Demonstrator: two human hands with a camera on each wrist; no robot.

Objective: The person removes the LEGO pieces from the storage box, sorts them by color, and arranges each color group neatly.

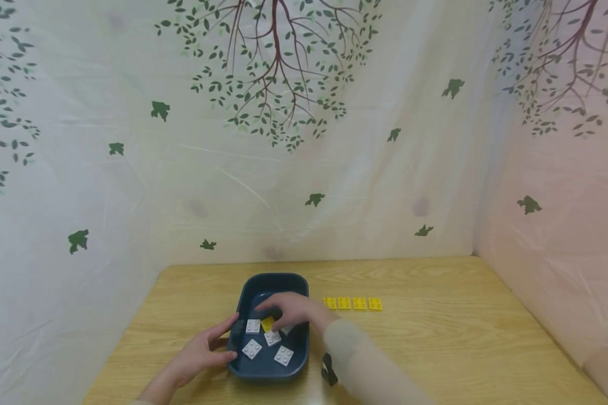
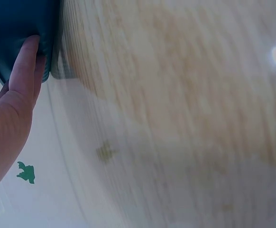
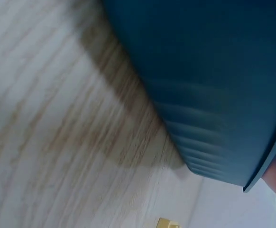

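A dark blue tray on the table holds several white toy bricks and a yellow toy brick. My left hand touches the tray's left side, thumb and fingers spread along it. Straight fingers lie against the outer wall in the left wrist view. Over the far right rim reaches my right hand, its index finger stretched out above the tray floor and its thumb beside the yellow brick. Index and thumb are apart; the other fingers are hidden. Another white brick is partly covered beneath this hand.
Several yellow bricks lie in a row on the wooden table, right of the tray. A small black object shows beside the right sleeve. Hanging sheets with printed trees and birds enclose the table's back and sides.
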